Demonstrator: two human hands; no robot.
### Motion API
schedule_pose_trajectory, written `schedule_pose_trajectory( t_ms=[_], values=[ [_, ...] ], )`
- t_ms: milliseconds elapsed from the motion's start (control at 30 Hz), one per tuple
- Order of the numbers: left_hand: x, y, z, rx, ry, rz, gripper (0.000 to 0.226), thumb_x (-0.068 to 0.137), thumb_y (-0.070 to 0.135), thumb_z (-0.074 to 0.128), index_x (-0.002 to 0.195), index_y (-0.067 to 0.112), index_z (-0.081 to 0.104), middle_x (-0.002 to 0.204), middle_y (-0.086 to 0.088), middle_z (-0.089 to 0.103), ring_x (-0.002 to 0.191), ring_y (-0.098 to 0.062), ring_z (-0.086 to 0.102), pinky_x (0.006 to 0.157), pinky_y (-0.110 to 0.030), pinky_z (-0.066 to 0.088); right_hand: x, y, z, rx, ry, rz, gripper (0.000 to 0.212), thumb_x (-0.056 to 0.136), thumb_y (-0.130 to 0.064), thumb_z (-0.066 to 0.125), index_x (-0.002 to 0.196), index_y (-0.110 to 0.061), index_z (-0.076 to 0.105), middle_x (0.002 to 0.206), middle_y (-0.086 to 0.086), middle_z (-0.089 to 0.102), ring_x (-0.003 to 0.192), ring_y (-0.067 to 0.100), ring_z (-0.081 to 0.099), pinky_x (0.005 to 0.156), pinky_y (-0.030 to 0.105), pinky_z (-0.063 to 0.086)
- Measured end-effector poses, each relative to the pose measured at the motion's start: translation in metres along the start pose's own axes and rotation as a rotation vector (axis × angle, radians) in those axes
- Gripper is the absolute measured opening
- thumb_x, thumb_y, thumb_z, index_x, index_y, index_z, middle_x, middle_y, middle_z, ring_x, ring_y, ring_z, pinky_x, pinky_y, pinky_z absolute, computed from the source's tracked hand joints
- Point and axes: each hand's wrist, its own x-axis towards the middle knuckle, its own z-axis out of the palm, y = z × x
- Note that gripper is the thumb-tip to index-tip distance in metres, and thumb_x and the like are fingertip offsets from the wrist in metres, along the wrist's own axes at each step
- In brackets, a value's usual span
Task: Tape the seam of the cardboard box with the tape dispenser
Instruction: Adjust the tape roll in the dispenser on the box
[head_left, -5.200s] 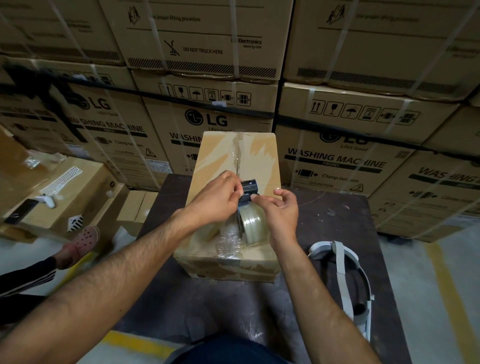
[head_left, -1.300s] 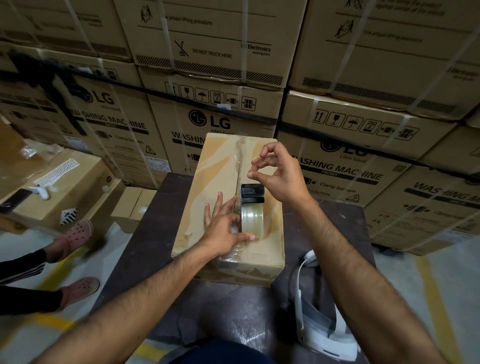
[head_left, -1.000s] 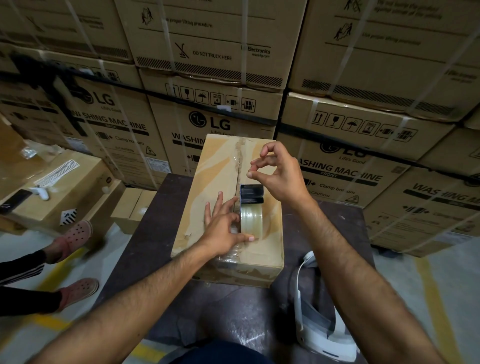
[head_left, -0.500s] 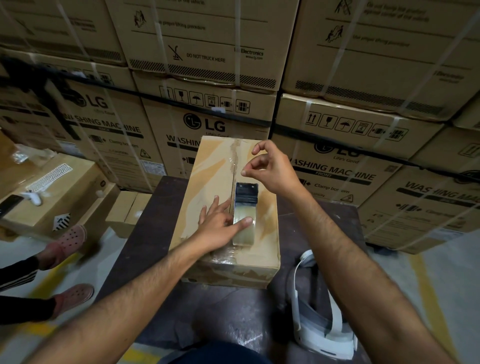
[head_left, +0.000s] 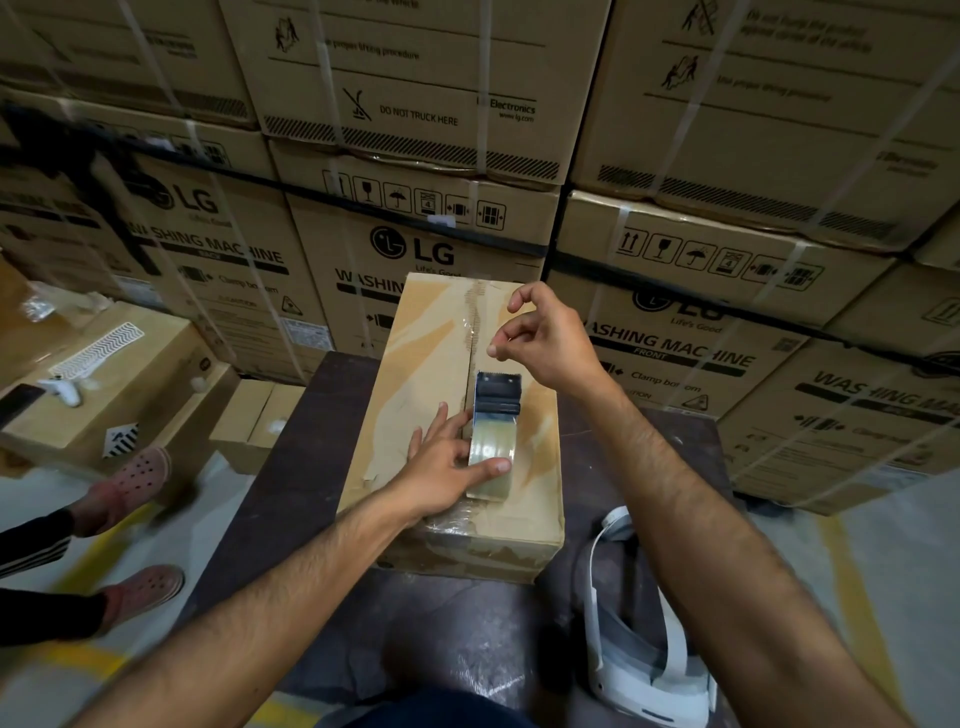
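A tan rectangular cardboard box (head_left: 431, 364) lies lengthwise on the dark brown surface (head_left: 291, 467), its centre seam (head_left: 474, 332) facing up. The clear tape roll in its black-toothed tape dispenser (head_left: 493, 431) stands on the box's near half. The left hand (head_left: 447, 467) rests on the roll, fingers spread, thumb across it. The right hand (head_left: 545, 338) hovers above the seam, thumb and fingertips loosely curled with a gap between them, gripping nothing I can make out.

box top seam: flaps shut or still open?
Shut. The cardboard box flaps lie flat and meet along the centre seam, with wrinkled clear tape over its far part. The tape dispenser rests on top.
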Motion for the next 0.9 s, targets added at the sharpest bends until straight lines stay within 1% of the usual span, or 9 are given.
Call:
schedule_pose_trajectory(
  t_ms=[100, 200, 333, 400, 533, 633, 733, 800, 900],
  values=[
    [-0.001, -0.002, 0.0, -0.019, 0.0, 0.012, 0.084, 0.068, 0.095, 0.055, 0.112, 0.027, 0.08, 0.17, 0.016, 0.022, 0.157, -0.003, -0.014, 0.123, -0.044, -0.019, -0.001, -0.001, 0.001, 0.017, -0.007, 0.005, 0.043, 0.087, -0.001, 0.083, 0.111, -0.015, 0.049, 0.084, 0.003, 0.082, 0.071, 0.009, 0.076, 0.072, 0.021, 0.058],
    [-0.001, -0.001, -0.004, -0.006, 0.02, -0.01, 0.097, 0.056, 0.103, 0.053, 0.107, 0.025, 0.081, 0.166, 0.019, 0.029, 0.158, -0.003, -0.006, 0.127, -0.046, -0.011, -0.002, -0.001, 0.0, 0.031, -0.003, -0.011, 0.046, 0.084, -0.008, 0.088, 0.11, -0.015, 0.05, 0.084, 0.002, 0.082, 0.077, 0.011, 0.078, 0.081, 0.029, 0.06],
    [-0.003, 0.006, -0.01, -0.106, 0.155, -0.141, 0.08, 0.046, 0.09, 0.077, 0.09, 0.024, 0.07, 0.158, 0.014, 0.042, 0.155, -0.019, 0.025, 0.123, -0.051, 0.027, -0.005, -0.001, -0.002, 0.023, -0.009, -0.047, 0.047, 0.084, -0.014, 0.089, 0.111, -0.015, 0.051, 0.085, -0.001, 0.082, 0.089, 0.013, 0.078, 0.096, 0.039, 0.057],
    [-0.003, 0.012, -0.016, -0.121, 0.217, -0.181, 0.084, 0.041, 0.086, 0.083, 0.098, 0.03, 0.058, 0.145, 0.014, 0.044, 0.134, -0.018, 0.047, 0.111, -0.046, 0.044, -0.005, -0.003, -0.001, 0.026, -0.014, -0.069, 0.047, 0.084, -0.014, 0.09, 0.11, -0.016, 0.051, 0.086, -0.002, 0.082, 0.092, 0.011, 0.077, 0.097, 0.036, 0.055],
    [0.005, 0.024, -0.029, -0.152, 0.235, -0.087, 0.102, 0.05, 0.073, 0.09, 0.134, 0.043, 0.039, 0.143, 0.017, 0.037, 0.134, -0.015, 0.041, 0.112, -0.041, 0.042, -0.005, -0.008, -0.002, -0.019, -0.037, -0.101, 0.045, 0.085, -0.014, 0.088, 0.109, -0.018, 0.051, 0.086, -0.005, 0.082, 0.095, 0.003, 0.075, 0.089, 0.016, 0.044],
    [0.018, 0.037, -0.043, -0.227, 0.275, 0.072, 0.077, 0.081, 0.049, 0.085, 0.146, 0.042, 0.045, 0.152, 0.015, 0.038, 0.141, -0.006, 0.034, 0.115, -0.032, 0.033, -0.001, -0.007, -0.006, -0.054, -0.053, -0.125, 0.042, 0.085, -0.012, 0.088, 0.106, -0.02, 0.052, 0.085, -0.005, 0.081, 0.093, 0.001, 0.074, 0.087, 0.013, 0.043],
    [0.039, 0.046, -0.056, -0.152, 0.364, 0.158, 0.033, 0.091, 0.035, 0.079, 0.123, 0.035, 0.07, 0.147, 0.008, 0.048, 0.141, -0.008, 0.04, 0.113, -0.028, 0.032, 0.006, -0.007, -0.01, -0.058, -0.059, -0.112, 0.038, 0.086, -0.013, 0.087, 0.104, -0.02, 0.055, 0.086, -0.003, 0.082, 0.091, 0.0, 0.075, 0.083, 0.01, 0.044],
    [0.055, 0.045, -0.06, -0.128, 0.402, 0.172, 0.019, 0.091, 0.03, 0.079, 0.11, 0.033, 0.077, 0.143, 0.007, 0.055, 0.136, -0.007, 0.046, 0.114, -0.031, 0.037, 0.014, -0.007, -0.014, -0.061, -0.069, -0.085, 0.039, 0.085, -0.014, 0.088, 0.107, -0.019, 0.056, 0.086, -0.003, 0.082, 0.088, 0.001, 0.075, 0.079, 0.007, 0.046],
    [0.075, 0.049, -0.067, -0.082, 0.429, 0.159, 0.009, 0.091, 0.025, 0.079, 0.099, 0.03, 0.08, 0.138, 0.005, 0.06, 0.131, -0.008, 0.051, 0.11, -0.029, 0.038, 0.031, -0.002, -0.015, -0.079, -0.088, -0.026, 0.042, 0.082, -0.012, 0.091, 0.107, -0.018, 0.057, 0.084, 0.0, 0.082, 0.082, 0.01, 0.079, 0.083, 0.03, 0.061]
  ],
)
